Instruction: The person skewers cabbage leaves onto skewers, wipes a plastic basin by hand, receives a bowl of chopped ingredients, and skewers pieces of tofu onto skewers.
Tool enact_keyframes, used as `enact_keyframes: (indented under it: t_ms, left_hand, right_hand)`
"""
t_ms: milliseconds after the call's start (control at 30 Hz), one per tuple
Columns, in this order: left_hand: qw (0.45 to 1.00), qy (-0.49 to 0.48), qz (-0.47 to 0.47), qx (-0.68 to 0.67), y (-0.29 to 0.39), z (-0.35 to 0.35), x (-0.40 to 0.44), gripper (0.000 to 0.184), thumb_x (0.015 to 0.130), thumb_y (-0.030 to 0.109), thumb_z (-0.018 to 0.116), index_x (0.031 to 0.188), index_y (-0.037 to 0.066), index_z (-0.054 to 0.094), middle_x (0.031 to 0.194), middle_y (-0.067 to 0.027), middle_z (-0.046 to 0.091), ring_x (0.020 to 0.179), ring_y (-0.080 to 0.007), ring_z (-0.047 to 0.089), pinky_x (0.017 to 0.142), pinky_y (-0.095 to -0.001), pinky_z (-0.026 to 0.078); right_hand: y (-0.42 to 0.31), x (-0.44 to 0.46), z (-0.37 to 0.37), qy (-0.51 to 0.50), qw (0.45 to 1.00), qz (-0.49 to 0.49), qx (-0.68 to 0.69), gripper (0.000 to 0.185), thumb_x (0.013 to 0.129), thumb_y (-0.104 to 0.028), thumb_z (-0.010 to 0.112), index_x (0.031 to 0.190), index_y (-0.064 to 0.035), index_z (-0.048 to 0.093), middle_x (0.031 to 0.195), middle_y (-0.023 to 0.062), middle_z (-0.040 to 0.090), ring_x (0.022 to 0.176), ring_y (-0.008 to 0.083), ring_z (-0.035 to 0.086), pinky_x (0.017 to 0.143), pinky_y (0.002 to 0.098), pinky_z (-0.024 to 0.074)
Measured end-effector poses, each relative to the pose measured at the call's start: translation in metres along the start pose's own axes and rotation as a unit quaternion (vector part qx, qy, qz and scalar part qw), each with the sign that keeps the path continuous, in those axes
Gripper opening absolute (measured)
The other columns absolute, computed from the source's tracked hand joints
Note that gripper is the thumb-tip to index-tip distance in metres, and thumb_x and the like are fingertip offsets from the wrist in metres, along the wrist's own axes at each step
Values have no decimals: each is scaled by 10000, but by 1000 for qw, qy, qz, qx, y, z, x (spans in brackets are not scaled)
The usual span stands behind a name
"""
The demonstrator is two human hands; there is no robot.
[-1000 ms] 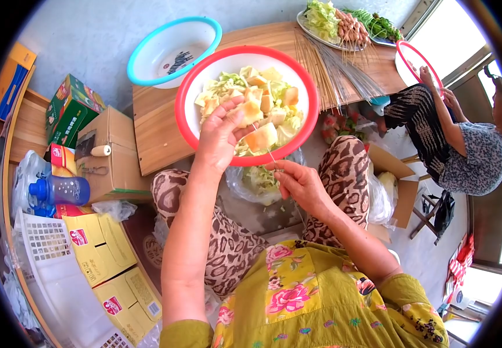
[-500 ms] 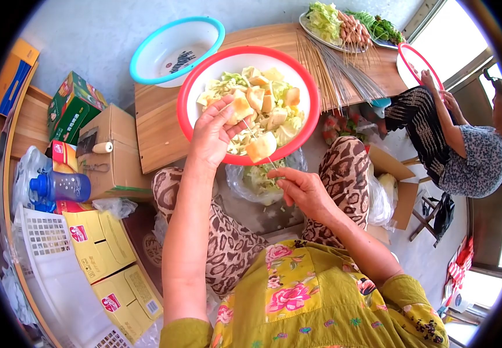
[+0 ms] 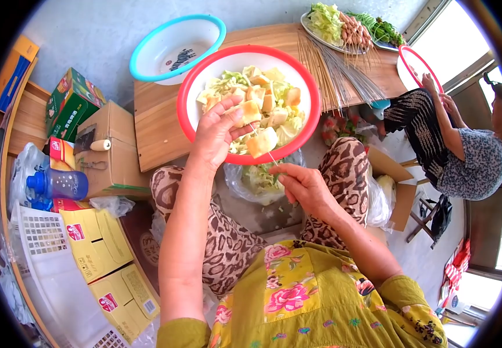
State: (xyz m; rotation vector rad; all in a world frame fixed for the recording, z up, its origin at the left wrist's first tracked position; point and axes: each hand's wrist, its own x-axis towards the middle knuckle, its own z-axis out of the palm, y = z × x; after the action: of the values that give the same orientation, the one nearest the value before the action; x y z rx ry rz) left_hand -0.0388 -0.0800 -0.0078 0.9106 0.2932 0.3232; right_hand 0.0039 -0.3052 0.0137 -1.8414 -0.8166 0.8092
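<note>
My right hand [image 3: 304, 187] pinches the lower end of a thin skewer [image 3: 273, 158]. Threaded on it is a pale cube with browned sides [image 3: 262, 142], which looks like fried tofu. My left hand [image 3: 216, 129] is closed on a second such tofu piece [image 3: 248, 112] at the skewer's upper end; whether the tip has entered it, I cannot tell. Both hands are over the near edge of a red-rimmed white basin [image 3: 313, 116]. Inside that basin lie more tofu pieces [image 3: 292, 97] and shredded cabbage [image 3: 227, 80].
A blue-rimmed basin [image 3: 138, 65] stands behind on the wooden table [image 3: 161, 124]. Loose skewers [image 3: 335, 69] lie to the right, near a plate of cabbage and sausages [image 3: 352, 32]. A bag of cabbage [image 3: 262, 180] sits below. Another person [image 3: 465, 151] sits at right by a red-rimmed basin.
My left hand and its tofu piece have shifted slightly right and down, with the fingers a little lower on the piece. The right hand and skewer have barely moved.
</note>
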Motion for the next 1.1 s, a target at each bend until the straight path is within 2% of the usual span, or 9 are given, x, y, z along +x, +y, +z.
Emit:
enact_keyframes:
  t_ms: [200, 300, 333, 400, 533, 633, 700, 933, 1100]
  left_hand:
    - [1000, 1, -18, 13, -2, 8, -3, 299, 858, 102, 606, 1137, 26, 531, 1075, -83, 578, 930, -156, 601, 773, -298, 543]
    - [1000, 6, -10, 12, -2, 6, -2, 329, 861, 123, 608, 1163, 36, 512, 1101, -75, 568, 945, -142, 592, 766, -281, 532]
    - [1000, 7, -9, 12, -3, 7, -2, 329, 861, 123, 608, 1163, 36, 512, 1101, -75, 568, 945, -142, 592, 766, -281, 532]
    - [1000, 20, -5, -17, -4, 9, -2, 373, 873, 133, 596, 1214, 36, 481, 1143, -93, 555, 1020, -171, 575, 856, -326, 509]
    - [1000, 6, -14, -12, -3, 13, -4, 426, 863, 120, 609, 1248, 41, 444, 1165, -91, 544, 1030, -175, 570, 862, -332, 509]
    - [1000, 12, -14, -11, -7, 12, -3, 460, 853, 92, 617, 1267, 47, 422, 1154, -91, 552, 1018, -174, 575, 853, -324, 518]
    - [1000, 27, -7, -7, -8, 13, -2, 369, 843, 60, 615, 1179, 49, 464, 1078, -81, 576, 960, -172, 597, 784, -315, 546]
    - [998, 46, 20, 28, -10, 14, -1, 362, 852, 50, 598, 1185, 36, 456, 1049, -85, 591, 931, -168, 611, 761, -307, 558]
    - [999, 41, 30, 18, -8, 15, -2, 375, 860, 63, 596, 1200, 27, 443, 1053, -81, 592, 930, -157, 609, 751, -296, 558]
  right_hand:
    - [-7, 7, 2, 3, 1000, 13, 21, 215, 886, -96, 502, 1059, -22, 605, 549, 20, 483, 496, 81, 457, 491, 258, 399]
    - [-2, 12, 3, 5, 1000, 12, 12, 216, 889, -101, 499, 1064, -29, 603, 547, 12, 475, 499, 77, 459, 489, 254, 393]
    - [-1, 14, 4, 4, 1000, 12, 11, 216, 889, -101, 499, 1064, -29, 603, 547, 12, 475, 499, 77, 459, 489, 254, 393]
    - [1, 16, 6, 26, 1000, -6, 14, 213, 891, -103, 501, 1063, -29, 603, 540, 11, 466, 501, 77, 458, 489, 254, 391]
    - [1, 19, 7, 32, 999, 6, 0, 208, 893, -110, 506, 1058, -28, 604, 544, 11, 476, 504, 74, 463, 487, 251, 388]
    - [2, 20, 9, 34, 999, -2, 15, 207, 895, -116, 513, 1056, -25, 604, 547, 12, 488, 505, 71, 466, 485, 246, 385]
    - [1, 20, 9, 27, 999, 4, 26, 206, 896, -119, 516, 1054, -21, 604, 547, 14, 495, 506, 67, 471, 483, 245, 385]
    - [-2, 24, 11, 22, 999, 8, 36, 205, 903, -117, 506, 1051, -13, 602, 539, 11, 491, 503, 65, 474, 480, 247, 384]
    - [-4, 27, 13, -5, 991, 31, 133, 213, 925, -109, 473, 1061, 2, 594, 552, -7, 482, 499, 56, 450, 475, 218, 373]
